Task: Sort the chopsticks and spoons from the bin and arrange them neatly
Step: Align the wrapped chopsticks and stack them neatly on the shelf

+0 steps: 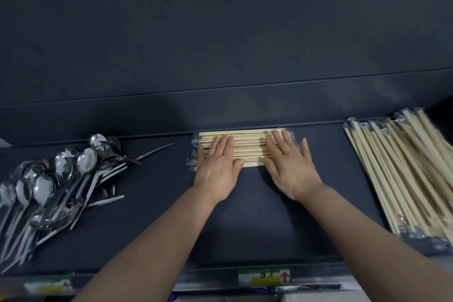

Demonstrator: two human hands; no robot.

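Note:
A flat row of wrapped wooden chopsticks [250,147] lies crosswise at the back of the dark surface [257,216]. My left hand [217,169] presses flat on the row's left part, fingers straight. My right hand [291,167] lies flat on its right part, fingers spread. A big pile of wrapped chopsticks [404,174] lies lengthwise at the right. At the left is a loose heap of metal spoons [61,179], bowls pointing away from me.
A dark wall [220,32] rises just behind the surface, with a ledge along its foot. The front edge carries a green and yellow label with a red arrow [264,277].

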